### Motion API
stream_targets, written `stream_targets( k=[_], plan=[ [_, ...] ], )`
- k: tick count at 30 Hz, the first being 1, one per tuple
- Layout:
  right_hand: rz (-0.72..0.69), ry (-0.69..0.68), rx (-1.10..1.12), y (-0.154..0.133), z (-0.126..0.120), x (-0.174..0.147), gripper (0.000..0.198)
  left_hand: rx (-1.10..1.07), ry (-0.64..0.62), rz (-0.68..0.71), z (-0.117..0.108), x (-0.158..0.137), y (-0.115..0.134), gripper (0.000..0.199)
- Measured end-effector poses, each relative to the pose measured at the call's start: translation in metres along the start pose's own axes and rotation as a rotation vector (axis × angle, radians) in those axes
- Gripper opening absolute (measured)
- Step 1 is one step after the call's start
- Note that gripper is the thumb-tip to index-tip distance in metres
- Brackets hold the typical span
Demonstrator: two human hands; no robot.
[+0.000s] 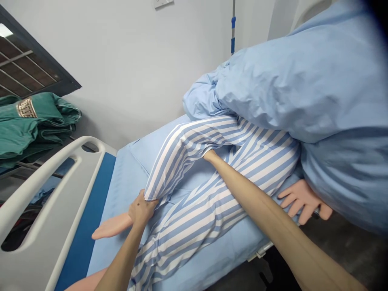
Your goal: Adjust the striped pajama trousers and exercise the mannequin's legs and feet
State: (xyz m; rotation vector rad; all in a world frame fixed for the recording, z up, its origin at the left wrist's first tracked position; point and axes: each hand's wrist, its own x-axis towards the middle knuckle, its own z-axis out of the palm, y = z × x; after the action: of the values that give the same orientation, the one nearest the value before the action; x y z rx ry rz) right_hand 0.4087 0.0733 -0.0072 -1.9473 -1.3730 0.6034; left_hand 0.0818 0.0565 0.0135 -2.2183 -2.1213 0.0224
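Observation:
A life-size manikin in blue-and-white striped trousers lies on the bed. One leg is bent, its knee raised. My left hand is closed around that leg's ankle at the trouser cuff, with the bare foot sticking out past it. My right hand reaches beneath the bent knee. Its fingers are hidden by the striped cloth, and only the wrist side shows. The other leg lies flatter, nearer to me, passing under my right forearm. Light-blue cloth covers the upper body, and one manikin hand shows below it.
A grey-white bed end board stands at the left. Behind it are folded green cloths on a rack. The blue-sheeted mattress runs along a pale wall. A thin pole rises behind the bed.

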Motion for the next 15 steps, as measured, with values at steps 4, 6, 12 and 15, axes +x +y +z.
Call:
stream_targets(
  k=[4,6,12,15],
  plan=[
    [0.054,-0.111,-0.124,0.005,0.002,0.000,0.056,0.025,-0.005,0.042,-0.003,-0.002,-0.010,0.039],
    [0.076,-0.178,-0.179,0.008,0.005,0.001,0.052,0.042,-0.015,0.063,-0.006,-0.004,-0.017,0.038],
    [0.211,-0.244,-0.286,0.014,0.022,-0.002,0.066,0.107,-0.025,0.140,-0.009,-0.009,-0.037,0.033],
    [0.221,-0.334,-0.399,0.019,0.028,-0.003,0.068,0.156,-0.031,0.183,-0.004,-0.010,-0.044,0.028]
  ],
)
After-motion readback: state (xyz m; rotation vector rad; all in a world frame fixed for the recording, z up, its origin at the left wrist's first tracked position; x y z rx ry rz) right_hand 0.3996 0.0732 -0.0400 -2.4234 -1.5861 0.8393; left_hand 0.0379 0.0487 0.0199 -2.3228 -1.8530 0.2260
